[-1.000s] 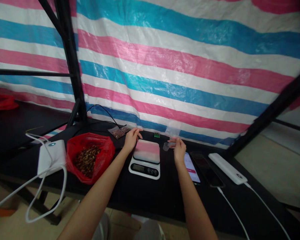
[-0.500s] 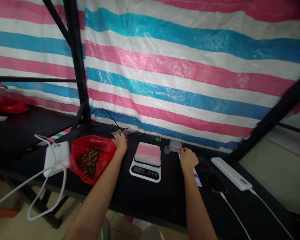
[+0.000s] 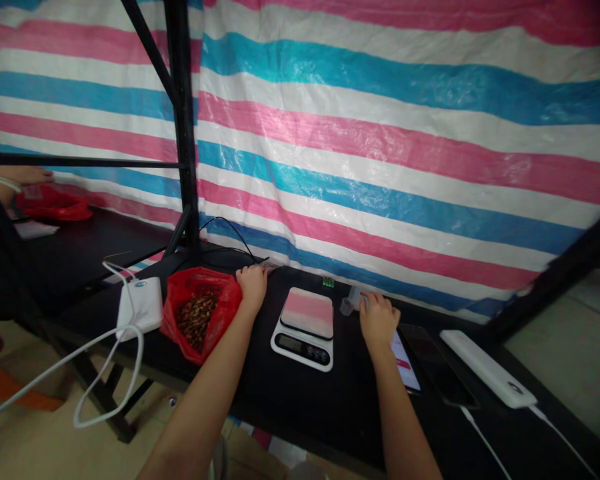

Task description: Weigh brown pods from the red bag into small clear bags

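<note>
Moved leftward, the left hand (image 3: 253, 287) sits beside the red plastic bag (image 3: 224, 307); a knock could spill it. Right hand (image 3: 379, 321) overlaps clear bag (image 3: 357, 294); both grips unclear.

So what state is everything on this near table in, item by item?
Red bag: open, brown pieces inside.
Scale: nothing on its platform; display unreadable.
Clear cup: beside the right hand; contents unclear.
Phone nearest that hand: screen lit.
Dark phone: screen dark, cable attached.
Right power bank: cable attached.
Left power bank: cable draped across.
</note>
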### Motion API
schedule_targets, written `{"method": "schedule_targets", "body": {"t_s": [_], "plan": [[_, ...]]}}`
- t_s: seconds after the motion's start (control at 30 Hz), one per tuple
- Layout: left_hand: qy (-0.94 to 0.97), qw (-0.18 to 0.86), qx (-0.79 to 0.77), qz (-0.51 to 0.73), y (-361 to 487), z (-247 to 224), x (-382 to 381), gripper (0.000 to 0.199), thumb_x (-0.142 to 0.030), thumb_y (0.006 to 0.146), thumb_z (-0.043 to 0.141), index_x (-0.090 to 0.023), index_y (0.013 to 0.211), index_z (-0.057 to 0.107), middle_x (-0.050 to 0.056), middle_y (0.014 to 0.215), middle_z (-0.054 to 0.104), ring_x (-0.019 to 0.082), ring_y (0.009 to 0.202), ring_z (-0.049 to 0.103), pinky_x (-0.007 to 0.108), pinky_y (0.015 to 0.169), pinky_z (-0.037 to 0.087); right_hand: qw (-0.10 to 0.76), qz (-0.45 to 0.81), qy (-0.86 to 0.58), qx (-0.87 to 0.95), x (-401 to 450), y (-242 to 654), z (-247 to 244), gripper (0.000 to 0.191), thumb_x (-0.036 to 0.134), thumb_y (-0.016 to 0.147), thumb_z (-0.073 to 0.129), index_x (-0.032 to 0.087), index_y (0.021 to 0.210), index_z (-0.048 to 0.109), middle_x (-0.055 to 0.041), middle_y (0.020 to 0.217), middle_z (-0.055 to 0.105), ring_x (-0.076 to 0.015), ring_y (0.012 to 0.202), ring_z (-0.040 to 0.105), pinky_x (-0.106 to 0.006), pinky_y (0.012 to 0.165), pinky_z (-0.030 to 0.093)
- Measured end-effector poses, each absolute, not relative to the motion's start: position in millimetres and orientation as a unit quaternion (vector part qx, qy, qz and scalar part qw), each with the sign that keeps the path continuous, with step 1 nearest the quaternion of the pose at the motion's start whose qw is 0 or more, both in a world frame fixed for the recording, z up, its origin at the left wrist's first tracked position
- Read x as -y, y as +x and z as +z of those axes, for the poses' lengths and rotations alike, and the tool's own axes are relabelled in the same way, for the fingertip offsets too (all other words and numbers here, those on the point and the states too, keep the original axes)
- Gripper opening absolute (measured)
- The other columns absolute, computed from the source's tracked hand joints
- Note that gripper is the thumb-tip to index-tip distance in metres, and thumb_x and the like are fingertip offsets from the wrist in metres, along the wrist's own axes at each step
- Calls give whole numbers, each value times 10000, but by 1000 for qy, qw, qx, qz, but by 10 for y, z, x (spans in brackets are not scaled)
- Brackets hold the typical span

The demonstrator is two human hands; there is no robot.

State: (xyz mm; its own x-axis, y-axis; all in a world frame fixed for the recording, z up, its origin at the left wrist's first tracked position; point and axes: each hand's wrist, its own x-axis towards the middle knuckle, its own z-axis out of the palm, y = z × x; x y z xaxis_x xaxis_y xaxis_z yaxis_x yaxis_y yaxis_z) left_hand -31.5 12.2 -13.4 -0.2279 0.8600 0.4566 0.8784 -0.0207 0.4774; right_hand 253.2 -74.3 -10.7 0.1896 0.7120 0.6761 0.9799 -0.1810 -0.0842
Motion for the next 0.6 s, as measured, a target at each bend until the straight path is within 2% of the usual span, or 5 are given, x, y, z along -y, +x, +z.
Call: {"method": "schedule_targets", "body": {"t_s": [0.17,0.3,0.4,0.5,0.6], "plan": [[-583,-289,486,-584,-107,62,-69,305,-394,789,552,-157,907,703,107,943,682,235,887,585,336,793,400,431,-92,-608,660,652,2222,-99,297,324,849,429,197,1039,620,-96,1053,631,-242,970,539,-384,817,376],[-552,-557,292,-548,183,30,17,399,-454,707,636,-116,912,693,96,912,688,195,843,611,294,759,441,550,164,-509,641,576,1981,-148,493,429,780,531,189,1210,504,-107,1108,621,-220,914,594,-340,725,471],[-557,-607,267,-500,323,-11,89,489,-523,685,634,-107,937,679,99,892,687,171,787,622,273,724,453,591,271,-471,596,546,1928,-167,441,439,728,593,181,1085,569,-87,964,675,-219,831,627,-350,722,491],[-554,-609,267,-501,370,-7,122,580,-612,671,588,-111,955,658,94,875,682,161,723,626,267,670,466,624,278,-468,561,534,1953,-154,356,451,658,657,184,886,603,-69,838,687,-219,769,633,-347,702,499],[-558,-578,276,-528,368,-11,103,514,-545,561,711,-112,830,648,54,756,670,146,669,607,257,654,468,638,273,-471,544,529,1977,-130,367,456,597,702,194,828,589,-45,782,677,-199,711,624,-320,648,500]]}}
